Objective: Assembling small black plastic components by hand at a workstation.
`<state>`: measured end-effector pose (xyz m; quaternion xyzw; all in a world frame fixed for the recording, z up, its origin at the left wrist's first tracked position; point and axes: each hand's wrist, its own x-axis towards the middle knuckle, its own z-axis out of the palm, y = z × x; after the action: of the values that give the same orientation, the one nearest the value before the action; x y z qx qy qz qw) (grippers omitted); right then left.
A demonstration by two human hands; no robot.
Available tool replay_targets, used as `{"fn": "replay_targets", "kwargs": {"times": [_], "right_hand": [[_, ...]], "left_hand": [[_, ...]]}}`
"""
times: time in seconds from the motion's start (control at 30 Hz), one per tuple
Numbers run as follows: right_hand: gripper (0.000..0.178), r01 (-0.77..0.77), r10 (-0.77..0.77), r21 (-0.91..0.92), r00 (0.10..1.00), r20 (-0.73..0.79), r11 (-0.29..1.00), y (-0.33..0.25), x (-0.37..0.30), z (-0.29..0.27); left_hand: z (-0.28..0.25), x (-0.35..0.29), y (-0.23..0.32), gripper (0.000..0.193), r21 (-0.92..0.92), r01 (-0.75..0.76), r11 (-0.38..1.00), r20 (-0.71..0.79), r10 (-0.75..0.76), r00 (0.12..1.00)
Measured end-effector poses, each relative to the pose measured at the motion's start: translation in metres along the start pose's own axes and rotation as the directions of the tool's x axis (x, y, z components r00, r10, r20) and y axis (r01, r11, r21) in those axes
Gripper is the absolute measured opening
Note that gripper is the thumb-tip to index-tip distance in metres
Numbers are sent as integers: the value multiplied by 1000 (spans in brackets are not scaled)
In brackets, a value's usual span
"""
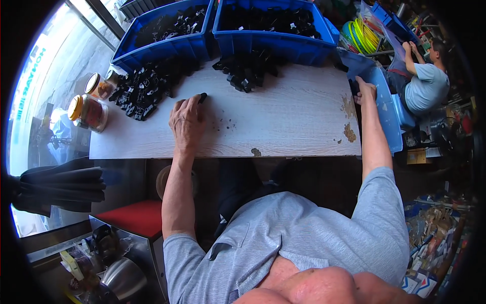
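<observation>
Grey shirt cloth (324, 228) lay nearest the camera, below the table (293, 116). At the table's left end stood a yellow-lidded jar (91, 112) and a cream-lidded jar (101, 88); right of them spread a large heap of black parts (144, 91), before the left blue bin (195, 46). Next came the left hand (188, 120), its grip pinching a small black piece (203, 98) at the fingertips. That piece jutted up and rightward from the fingers, its long axis seemingly slanted toward the small heap (248, 73) before the right blue bin (273, 44). The left hand was nearer that heap than the right hand (366, 92), which hung past the table's right edge, beside the pale blue tub (387, 119); whether its grip held anything, I could not tell.
</observation>
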<state>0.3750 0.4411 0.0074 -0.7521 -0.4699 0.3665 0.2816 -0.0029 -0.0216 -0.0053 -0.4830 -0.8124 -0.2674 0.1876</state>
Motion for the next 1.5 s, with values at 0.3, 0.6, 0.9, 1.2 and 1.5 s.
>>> {"fn": "replay_targets", "kwargs": {"times": [0.3, 0.6, 0.9, 1.2, 1.5], "right_hand": [[36, 387, -436, 248, 880, 189, 888, -26, -89, 14], [37, 369, -390, 159, 723, 570, 916, -40, -210, 86], [27, 206, -265, 174, 838, 477, 963, -44, -172, 89], [39, 217, -216, 27, 941, 260, 976, -54, -79, 57], [27, 102, -121, 188, 989, 88, 977, -41, -89, 46]], "left_hand": [[-1, -1, 0, 32, -12, -13, 1000, 5, 13, 1000], [-4, 0, -1, 31, -15, -16, 1000, -1, 16, 1000], [-3, -3, -4, 33, -50, 29, 998, 10, -28, 1000], [-4, -1, -4, 26, -40, 25, 999, 9, -25, 1000], [-6, 0, -2, 28, -15, 50, 999, 23, -50, 998]]}}
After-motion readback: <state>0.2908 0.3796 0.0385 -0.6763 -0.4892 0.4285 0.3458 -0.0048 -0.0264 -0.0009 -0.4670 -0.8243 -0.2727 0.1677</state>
